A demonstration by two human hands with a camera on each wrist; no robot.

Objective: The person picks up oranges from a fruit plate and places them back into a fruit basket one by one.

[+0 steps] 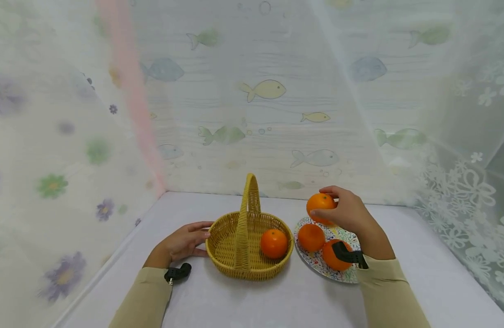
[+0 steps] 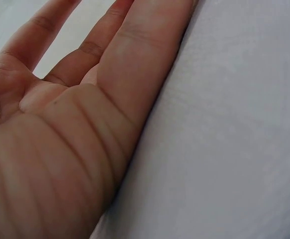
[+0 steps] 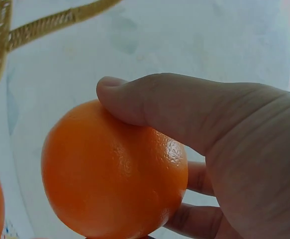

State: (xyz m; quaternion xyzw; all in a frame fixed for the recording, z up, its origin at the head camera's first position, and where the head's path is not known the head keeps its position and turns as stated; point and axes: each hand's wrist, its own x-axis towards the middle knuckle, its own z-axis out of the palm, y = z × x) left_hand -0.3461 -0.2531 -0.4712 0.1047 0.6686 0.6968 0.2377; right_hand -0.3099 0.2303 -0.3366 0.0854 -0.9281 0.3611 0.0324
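Right hand [image 1: 352, 213] grasps an orange [image 1: 320, 206], thumb on one side, fingers on the other. Orange is over the far part of the plate [image 1: 315, 265], looks lifted; gap beneath is hard to judge. Two more sit on the plate: near orange [image 1: 336, 262] and left orange [image 1: 311, 238]. Basket [image 1: 248, 274] stands left of the plate, just beside it, with one orange inside [image 1: 274, 243], right of the handle [image 1: 242, 228].

Left hand [image 1: 185, 241] grasps nothing: fingers extended, tips at the basket's left rim, seemingly touching; wrist view doesn't show the contact.

Risks, my judgement: skin looks smooth and glossy, so a loose thumb could let the fruit slip and roll off across the table [image 1: 276, 305]. A low sideways path could knock the left orange or clip the basket's rim. Hitting the tall handle could tip the basket, as the left hand only steadies one side, if that.
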